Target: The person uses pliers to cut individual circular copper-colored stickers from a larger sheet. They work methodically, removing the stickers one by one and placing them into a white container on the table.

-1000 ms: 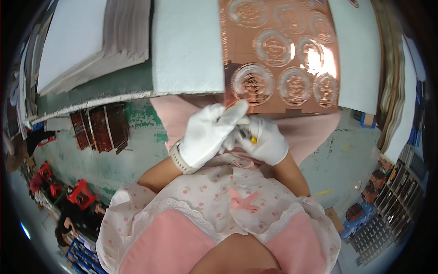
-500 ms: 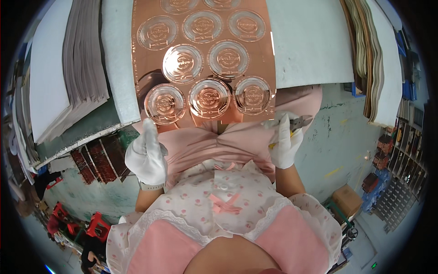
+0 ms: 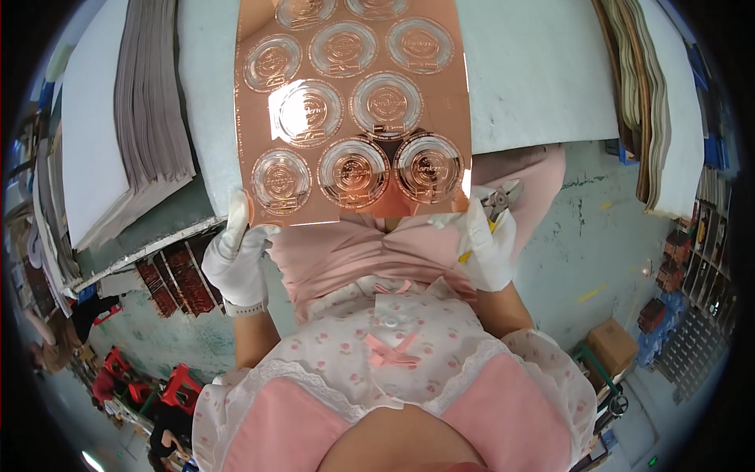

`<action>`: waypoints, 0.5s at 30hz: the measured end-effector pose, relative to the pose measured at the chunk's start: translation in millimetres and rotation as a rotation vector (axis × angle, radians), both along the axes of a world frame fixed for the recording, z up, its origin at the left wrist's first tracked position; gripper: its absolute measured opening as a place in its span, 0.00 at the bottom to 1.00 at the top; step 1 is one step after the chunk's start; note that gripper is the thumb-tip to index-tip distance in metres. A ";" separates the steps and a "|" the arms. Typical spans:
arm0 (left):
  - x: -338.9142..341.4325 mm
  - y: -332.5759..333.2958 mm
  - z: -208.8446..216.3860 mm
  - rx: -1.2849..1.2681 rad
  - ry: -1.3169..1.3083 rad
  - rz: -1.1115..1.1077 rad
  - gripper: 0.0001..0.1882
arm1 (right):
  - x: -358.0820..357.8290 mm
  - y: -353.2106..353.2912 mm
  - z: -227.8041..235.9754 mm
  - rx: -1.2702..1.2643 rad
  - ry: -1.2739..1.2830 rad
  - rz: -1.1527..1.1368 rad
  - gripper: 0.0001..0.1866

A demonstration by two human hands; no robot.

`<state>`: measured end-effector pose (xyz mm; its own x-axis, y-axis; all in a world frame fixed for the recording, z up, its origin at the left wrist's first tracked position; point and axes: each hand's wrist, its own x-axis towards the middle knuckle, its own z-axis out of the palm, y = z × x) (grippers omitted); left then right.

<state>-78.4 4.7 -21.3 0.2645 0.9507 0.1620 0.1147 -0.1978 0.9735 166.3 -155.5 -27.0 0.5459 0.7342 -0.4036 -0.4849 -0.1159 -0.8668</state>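
A shiny copper-coloured sheet (image 3: 354,110) stamped with several round embossed discs lies partly on the white table top (image 3: 543,71) and hangs over its near edge. My left hand (image 3: 236,252), in a white glove, pinches the sheet's lower left corner. My right hand (image 3: 487,236), also gloved, grips the lower right corner and at the same time holds a small pair of cutting pliers (image 3: 499,197) with yellow on the handle. Both hands hold the sheet stretched flat in front of my pink apron.
A thick stack of grey sheets (image 3: 149,118) lies on the table at the left. Another pile of brownish sheets (image 3: 645,102) sits along the right edge. Below are a green floor, reddish plates (image 3: 169,275) under the table, red stools (image 3: 181,389) and a cardboard box (image 3: 613,346).
My hands were together in front of my chest, then spread apart to the sheet's two lower corners. The copper sheet now sits more centred and closer in view.
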 end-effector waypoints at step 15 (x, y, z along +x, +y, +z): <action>-13.9 13.6 1.4 -0.131 -0.047 -0.196 0.17 | 39.8 -8.6 51.5 -0.414 -0.072 0.779 0.11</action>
